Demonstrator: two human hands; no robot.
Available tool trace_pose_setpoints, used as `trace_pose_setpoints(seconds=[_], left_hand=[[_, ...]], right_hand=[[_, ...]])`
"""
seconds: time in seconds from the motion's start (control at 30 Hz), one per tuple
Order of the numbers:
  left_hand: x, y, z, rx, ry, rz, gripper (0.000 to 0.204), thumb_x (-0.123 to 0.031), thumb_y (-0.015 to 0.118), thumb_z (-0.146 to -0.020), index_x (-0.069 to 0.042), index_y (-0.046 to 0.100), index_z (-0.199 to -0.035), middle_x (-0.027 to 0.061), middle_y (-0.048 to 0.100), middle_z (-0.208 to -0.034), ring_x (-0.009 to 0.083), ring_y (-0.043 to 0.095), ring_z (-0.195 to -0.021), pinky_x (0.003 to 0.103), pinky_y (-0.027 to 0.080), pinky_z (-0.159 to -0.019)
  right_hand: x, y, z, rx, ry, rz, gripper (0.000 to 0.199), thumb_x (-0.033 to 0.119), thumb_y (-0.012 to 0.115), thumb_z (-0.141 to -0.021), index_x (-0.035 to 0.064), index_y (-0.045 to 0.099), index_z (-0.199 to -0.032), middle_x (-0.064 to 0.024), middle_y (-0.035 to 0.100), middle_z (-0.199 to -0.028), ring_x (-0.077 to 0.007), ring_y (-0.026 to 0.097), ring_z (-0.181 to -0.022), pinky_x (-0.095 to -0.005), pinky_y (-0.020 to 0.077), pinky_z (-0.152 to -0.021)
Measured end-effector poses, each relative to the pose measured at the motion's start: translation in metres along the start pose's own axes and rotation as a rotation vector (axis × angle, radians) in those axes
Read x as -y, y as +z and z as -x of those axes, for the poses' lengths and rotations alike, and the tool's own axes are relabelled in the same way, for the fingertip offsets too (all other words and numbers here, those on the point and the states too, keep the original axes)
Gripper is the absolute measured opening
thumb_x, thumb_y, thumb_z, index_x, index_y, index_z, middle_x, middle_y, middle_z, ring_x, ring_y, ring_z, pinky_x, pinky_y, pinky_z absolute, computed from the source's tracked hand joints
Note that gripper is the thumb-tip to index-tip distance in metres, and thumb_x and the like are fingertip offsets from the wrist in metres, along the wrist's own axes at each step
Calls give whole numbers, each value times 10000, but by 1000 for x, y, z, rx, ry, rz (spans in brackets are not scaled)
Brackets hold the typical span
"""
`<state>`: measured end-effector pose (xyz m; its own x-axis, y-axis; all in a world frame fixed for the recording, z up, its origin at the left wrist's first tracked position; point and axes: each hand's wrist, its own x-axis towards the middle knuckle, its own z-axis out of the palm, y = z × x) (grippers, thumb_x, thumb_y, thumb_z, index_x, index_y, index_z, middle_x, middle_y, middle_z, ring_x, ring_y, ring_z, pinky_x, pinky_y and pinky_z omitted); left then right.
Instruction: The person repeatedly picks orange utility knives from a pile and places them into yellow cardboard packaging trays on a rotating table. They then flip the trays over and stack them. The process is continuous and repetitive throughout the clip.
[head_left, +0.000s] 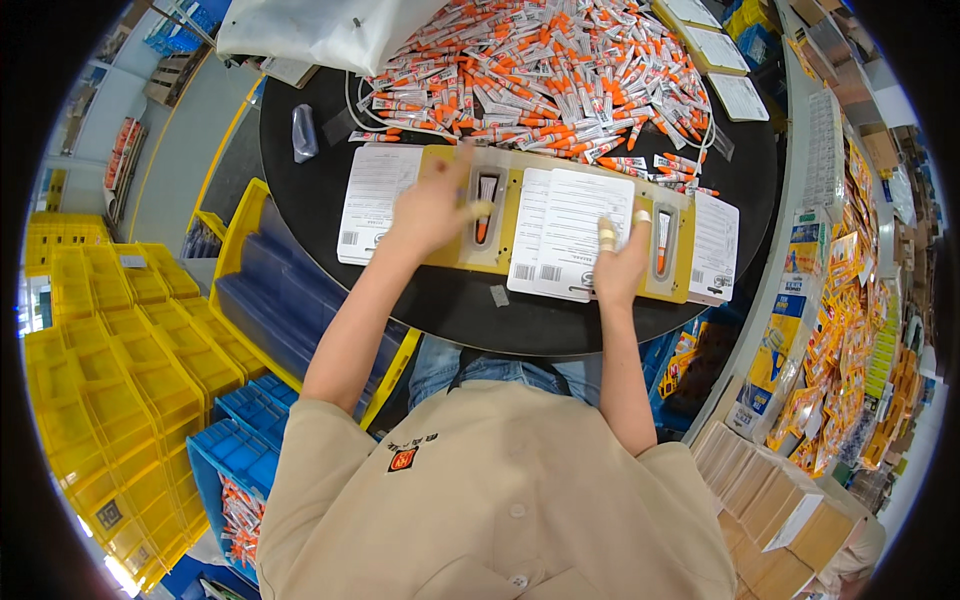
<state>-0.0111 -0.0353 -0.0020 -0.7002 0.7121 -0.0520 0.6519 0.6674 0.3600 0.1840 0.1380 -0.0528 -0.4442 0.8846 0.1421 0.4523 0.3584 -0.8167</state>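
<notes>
A yellow fixture point(455, 250) with clear blister trays lies across the round black table. My left hand point(430, 212) is over its left part, blurred, thumb and forefinger apart, with nothing visible in it. Beside the thumb, a small orange-capped tube point(483, 215) lies in a blister. My right hand point(620, 265), with tape on its thumb and a finger, is at the right edge of overlapping white printed cards point(572, 225). Its thumb lies on the top card and the fingers are spread. To its right, another tube point(663, 240) sits in a blister.
A large heap of orange-capped tubes point(560, 75) covers the table's far side. White card stacks point(375, 205) flank the fixture. A dark bottle-like object point(304, 133) stands at the table's left. Yellow crates point(110, 370) and a blue crate point(225, 450) are at left; packaged goods point(830, 330) line the right.
</notes>
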Motion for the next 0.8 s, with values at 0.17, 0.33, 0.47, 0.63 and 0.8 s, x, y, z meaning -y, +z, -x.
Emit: trace_pose_setpoints(seconds=[0.17,0.33,0.47,0.63,0.8], left_hand=[[83,-24,4,-115,-455,-235,860,-493,762,-733,89,440,-1278,271,474,-1267,406,620,-1025,444,532,-848],[96,-47,-11,148,-403,-407,513,-302,722,-749,51,584,-1094,267,618,-1092,417,606,-1026,449,504,-877],[47,-124,6,-107,-292,-159,287,-175,682,-790,4,596,-997,209,673,-915,383,656,-887,458,506,-747],[3,-54,11,-44,-168,50,503,-231,732,-769,-50,560,-1206,232,603,-1103,342,671,-764,415,532,-709],[0,9,31,256,-9,-159,814,-314,749,-759,-273,352,-1469,218,215,-1543,387,664,-887,420,565,-732]], right_hand=[[-29,-69,-22,-26,-38,29,462,116,566,-935,44,480,-1383,-199,560,-1270,-321,509,-1231,-366,371,-1049],[-58,-52,-14,-7,-295,763,467,132,539,-915,108,506,-1381,-226,440,-1355,-416,298,-1371,-545,202,-1120],[-89,-52,-36,-11,-310,797,468,217,552,-906,88,514,-1355,-261,417,-1368,-442,266,-1378,-564,176,-1125],[-193,-134,-156,-182,67,873,553,419,507,-944,81,456,-1378,-275,442,-1357,-477,466,-1205,-541,407,-978],[-301,-154,-216,-216,723,548,810,654,304,-932,-34,553,-1281,-270,565,-1274,-448,512,-1196,-471,393,-1020]])
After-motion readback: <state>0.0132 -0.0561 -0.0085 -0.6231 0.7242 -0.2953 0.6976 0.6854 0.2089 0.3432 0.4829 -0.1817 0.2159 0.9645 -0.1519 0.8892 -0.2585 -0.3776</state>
